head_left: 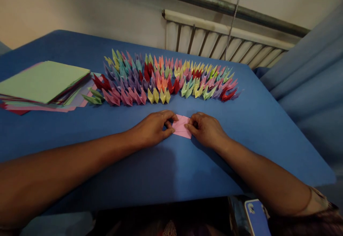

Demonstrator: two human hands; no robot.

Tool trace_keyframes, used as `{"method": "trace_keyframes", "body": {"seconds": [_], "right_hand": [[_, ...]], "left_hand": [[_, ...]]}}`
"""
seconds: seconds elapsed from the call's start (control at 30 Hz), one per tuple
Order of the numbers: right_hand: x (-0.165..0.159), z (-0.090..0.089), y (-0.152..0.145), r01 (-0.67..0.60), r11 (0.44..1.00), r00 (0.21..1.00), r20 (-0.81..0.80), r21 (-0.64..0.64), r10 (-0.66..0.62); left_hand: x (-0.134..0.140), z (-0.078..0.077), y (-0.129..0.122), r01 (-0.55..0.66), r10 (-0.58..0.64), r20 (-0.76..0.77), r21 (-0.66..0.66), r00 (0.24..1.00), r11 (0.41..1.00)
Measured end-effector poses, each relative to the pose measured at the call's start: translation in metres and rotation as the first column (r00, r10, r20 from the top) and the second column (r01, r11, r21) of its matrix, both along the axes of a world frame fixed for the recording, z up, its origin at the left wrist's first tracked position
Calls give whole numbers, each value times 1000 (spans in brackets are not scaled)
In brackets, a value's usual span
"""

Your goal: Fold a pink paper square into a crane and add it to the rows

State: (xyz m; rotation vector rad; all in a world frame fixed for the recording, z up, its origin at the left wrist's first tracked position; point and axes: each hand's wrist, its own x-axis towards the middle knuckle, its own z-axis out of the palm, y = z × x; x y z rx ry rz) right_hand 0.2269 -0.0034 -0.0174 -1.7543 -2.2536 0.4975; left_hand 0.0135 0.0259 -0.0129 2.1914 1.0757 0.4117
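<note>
Fingertips of the left hand [152,128] pinching the left edge of a small folded pink paper rectangle [181,126], thumb under, forefinger curled over the top. Same deal on the right hand [206,129]: fingers bunched together and pressed down on the right edge of that pink piece. Paper lying flat on the blue tablecloth [257,121], dead centre of the frame, just below the middle.

Looks like a mid-fold step, probably creasing or lining up edges on an early fold, going by how flat and plain the piece is compared with the finished ones. Next move likely calls for keeping both edges square while running a fingertip along the crease, gently enough not to skew thin paper. Just a guess from the pose though.

Moving outward: right above the hands, a big spread of small folded paper figures in many colours [166,77], stood up in tight rows across the centre, red, purple, pink, yellow, green, teal all mixed in. Over at the left of the frame, a stack of flat coloured paper squares with a pale green sheet on top [44,82], well apart from the hands. Upper right, a white slatted rail against the wall [222,41]. Bottom right corner, a blue-and-white phone-like object [256,217], too cropped to tell more.
</note>
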Motion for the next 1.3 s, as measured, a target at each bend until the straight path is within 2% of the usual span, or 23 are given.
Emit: {"method": "trace_keyframes", "body": {"seconds": [0.1,0.17,0.27,0.33,0.67,0.77,0.93,1.1,1.3], "right_hand": [[0,0,0,6,1000,1000,-7,-3,-6],[0,0,0,12,1000,1000,-5,-7,-12],[0,0,0,13,1000,1000,9,-8,-13],[0,0,0,9,1000,1000,11,-6,-9],[1,-1,0,2,1000,1000,-10,-7,-2],[1,0,0,1,1000,1000,-14,-9,-1],[0,3,0,-7,1000,1000,-5,-16,7],[0,7,-3,-28,999,999,34,-16,29],[-1,11,-4,-35,999,998,49,-34,37]], "left_hand": [[0,0,0,18,-18,-8,-1,1000,1000],[-2,1,2,29,-28,23,-47,999,998],[-5,1,6,-6,16,59,-165,998,986],[-6,1,8,-41,52,51,-192,997,981],[2,2,-2,44,-34,-89,104,995,994],[3,-1,-2,81,-59,-120,185,991,979],[0,-10,3,214,-199,-80,327,977,921],[-1,-12,6,286,-287,-51,365,956,886],[-2,-11,4,278,-275,-61,357,959,892]]}}
